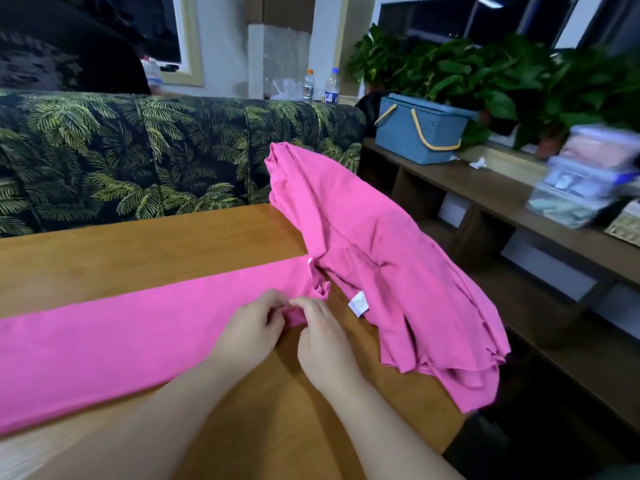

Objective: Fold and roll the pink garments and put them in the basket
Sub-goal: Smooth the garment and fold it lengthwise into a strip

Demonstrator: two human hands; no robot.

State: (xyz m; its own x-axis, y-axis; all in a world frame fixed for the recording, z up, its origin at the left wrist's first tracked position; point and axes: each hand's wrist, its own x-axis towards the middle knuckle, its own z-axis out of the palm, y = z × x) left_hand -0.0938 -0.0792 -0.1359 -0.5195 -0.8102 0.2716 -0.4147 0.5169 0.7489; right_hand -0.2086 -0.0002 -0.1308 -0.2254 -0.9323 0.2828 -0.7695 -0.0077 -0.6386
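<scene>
Left hand (251, 327) and right hand (320, 336) meet at the near right end of the folded pink garment (138, 327), fingers curled and pinching its edge between them. That garment lies as a long flat strip across the wooden table (121, 258), running off to the left. Just beside it, a heap of pink garments (388, 265) drapes over the table's right edge, white label (358, 304) showing. The blue basket (419, 133) stands well apart on the side shelf (502, 199).

Long folded pink garment strip (121, 334) across wooden desk (138, 258); heaped pink garments (398, 271) over right edge; blue plastic basket (415, 133) on shelf beyond.
</scene>
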